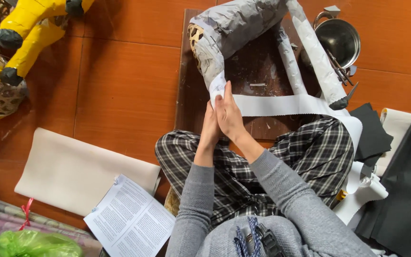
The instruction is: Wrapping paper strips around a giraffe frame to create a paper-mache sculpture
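Both hands meet at the lower end of a paper-covered woven frame (224, 33). The right hand (230, 114) lies flat, its fingers (226, 93) pressed together and laid against the white paper strip (281, 104) where it wraps the frame's tip. The left hand (210, 126) sits just beside it, touching it, its fingers hidden behind the right hand, so I cannot tell whether they pinch the paper. The frame leans over a dark wooden board (186, 85) on the orange-brown floor (124, 81); bare wicker shows at its left edge. The strip runs right across the board toward black paper sheets (374, 133). A steel bowl (338, 40) with tools stands beyond. At left lie a cream sheet (67, 171), printed pages (129, 221) and a yellow figure (34, 33).
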